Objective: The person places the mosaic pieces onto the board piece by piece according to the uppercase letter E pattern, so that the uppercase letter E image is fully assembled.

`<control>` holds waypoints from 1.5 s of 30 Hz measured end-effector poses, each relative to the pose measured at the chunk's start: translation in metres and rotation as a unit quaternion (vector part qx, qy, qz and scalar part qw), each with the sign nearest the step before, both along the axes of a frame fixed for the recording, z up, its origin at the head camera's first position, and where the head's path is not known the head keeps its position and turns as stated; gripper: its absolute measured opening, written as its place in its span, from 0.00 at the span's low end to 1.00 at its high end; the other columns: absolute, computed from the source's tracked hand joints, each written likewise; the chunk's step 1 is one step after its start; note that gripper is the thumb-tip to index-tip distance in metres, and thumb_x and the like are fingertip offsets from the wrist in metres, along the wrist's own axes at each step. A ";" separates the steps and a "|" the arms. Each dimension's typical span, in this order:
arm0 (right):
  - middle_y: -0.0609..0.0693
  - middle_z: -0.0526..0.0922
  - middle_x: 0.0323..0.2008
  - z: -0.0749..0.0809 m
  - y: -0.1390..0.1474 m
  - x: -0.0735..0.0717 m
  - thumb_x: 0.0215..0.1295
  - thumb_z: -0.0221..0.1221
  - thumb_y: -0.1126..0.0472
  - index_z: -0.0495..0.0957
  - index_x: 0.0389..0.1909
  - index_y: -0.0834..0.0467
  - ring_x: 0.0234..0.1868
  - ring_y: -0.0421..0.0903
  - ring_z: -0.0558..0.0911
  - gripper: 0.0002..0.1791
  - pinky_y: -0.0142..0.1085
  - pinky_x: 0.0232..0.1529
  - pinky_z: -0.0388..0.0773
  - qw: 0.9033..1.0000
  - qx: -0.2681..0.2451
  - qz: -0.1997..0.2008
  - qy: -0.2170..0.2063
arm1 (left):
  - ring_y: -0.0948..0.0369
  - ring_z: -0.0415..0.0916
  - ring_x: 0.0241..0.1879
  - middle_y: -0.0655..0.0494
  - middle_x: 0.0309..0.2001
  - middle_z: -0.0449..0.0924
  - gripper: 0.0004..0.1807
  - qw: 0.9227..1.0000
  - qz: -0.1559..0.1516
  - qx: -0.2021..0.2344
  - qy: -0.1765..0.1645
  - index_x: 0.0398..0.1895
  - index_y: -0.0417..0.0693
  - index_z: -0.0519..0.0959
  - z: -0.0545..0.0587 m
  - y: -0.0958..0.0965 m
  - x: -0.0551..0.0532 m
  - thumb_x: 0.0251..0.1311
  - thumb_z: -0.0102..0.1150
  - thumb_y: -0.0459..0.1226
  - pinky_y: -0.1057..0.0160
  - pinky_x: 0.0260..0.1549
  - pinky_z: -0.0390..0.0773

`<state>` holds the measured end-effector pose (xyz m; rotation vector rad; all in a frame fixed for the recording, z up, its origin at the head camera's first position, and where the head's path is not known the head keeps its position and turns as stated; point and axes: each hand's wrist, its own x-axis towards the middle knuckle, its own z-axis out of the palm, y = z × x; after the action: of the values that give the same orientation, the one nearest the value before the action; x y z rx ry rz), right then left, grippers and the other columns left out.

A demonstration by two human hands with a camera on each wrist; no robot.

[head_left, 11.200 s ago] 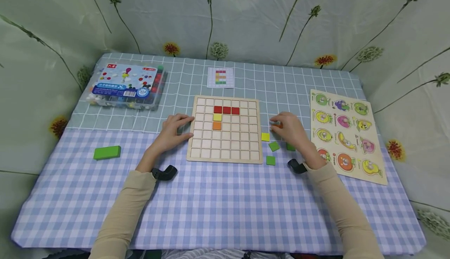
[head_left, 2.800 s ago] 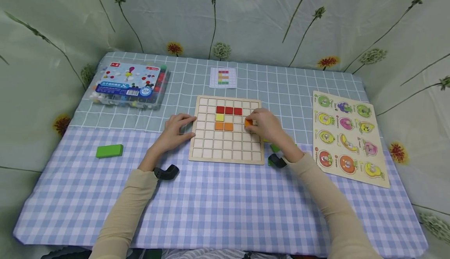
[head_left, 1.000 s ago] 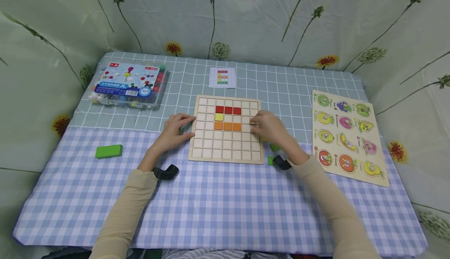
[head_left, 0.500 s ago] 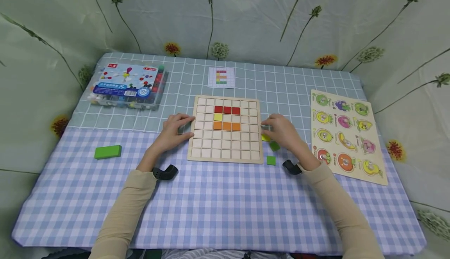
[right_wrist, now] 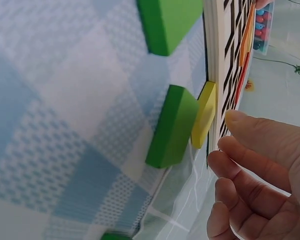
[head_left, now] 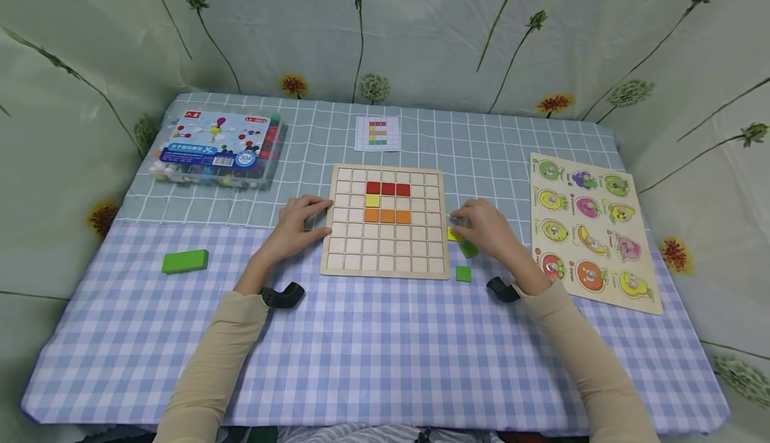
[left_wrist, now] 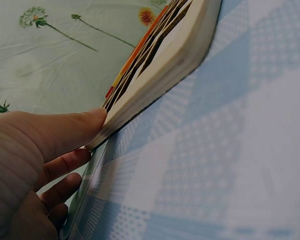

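Note:
A wooden grid board [head_left: 355, 249] lies mid-table in the head view. Three red tiles [head_left: 388, 190] form a row on it, a yellow tile [head_left: 373, 200] sits under the leftmost, and three orange tiles [head_left: 388, 216] line up below. My left hand [head_left: 295, 224] touches the board's left edge with spread thumb and fingers. Just off the right edge is my right hand [head_left: 488, 228], its fingers loosely bent and nothing between them. Near it lie a loose yellow tile [right_wrist: 204, 115] against the board's side and green tiles [right_wrist: 172, 127], one partly hidden.
A pattern card [head_left: 377, 133] with a coloured E lies behind the board. At the back left stands a clear plastic box [head_left: 216, 145]; a green block [head_left: 184, 261] lies nearer. A fruit puzzle board [head_left: 592, 229] is on the right, beside my right forearm.
Two more orange tiles have joined the first on the board, making a row. Since then my right hand has drawn back rightward off the board. My left hand keeps its place.

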<state>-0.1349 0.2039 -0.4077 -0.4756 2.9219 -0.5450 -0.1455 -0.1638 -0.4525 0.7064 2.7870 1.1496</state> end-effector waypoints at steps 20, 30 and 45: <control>0.59 0.83 0.41 -0.008 0.004 0.010 0.51 0.68 0.60 0.83 0.44 0.64 0.43 0.54 0.79 0.19 0.46 0.44 0.75 1.000 0.006 0.000 -0.015 | 0.46 0.63 0.50 0.39 0.56 0.70 0.29 1.000 -0.003 0.001 0.010 0.61 0.38 0.72 -0.004 -0.002 -0.001 0.55 0.64 0.36 0.44 0.49 0.55; 0.59 0.84 0.37 -0.006 0.006 0.007 0.50 0.68 0.62 0.84 0.41 0.65 0.36 0.50 0.79 0.17 0.42 0.38 0.75 1.000 0.012 0.004 -0.001 | 0.46 0.60 0.53 0.40 0.58 0.68 0.29 1.000 -0.003 0.002 -0.019 0.62 0.39 0.70 0.000 0.000 -0.001 0.56 0.63 0.37 0.44 0.50 0.53; 0.57 0.84 0.39 0.009 -0.017 0.002 0.52 0.67 0.61 0.83 0.43 0.64 0.40 0.51 0.80 0.17 0.44 0.43 0.76 0.999 -0.003 0.031 0.007 | 0.47 0.60 0.52 0.41 0.59 0.68 0.30 1.000 0.001 -0.003 -0.024 0.63 0.40 0.70 -0.001 -0.001 0.000 0.56 0.63 0.38 0.45 0.50 0.52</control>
<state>-0.1326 0.1867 -0.3984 -0.5712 2.9086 -0.5447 -0.1452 -0.1643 -0.4531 0.6685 2.7512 1.1425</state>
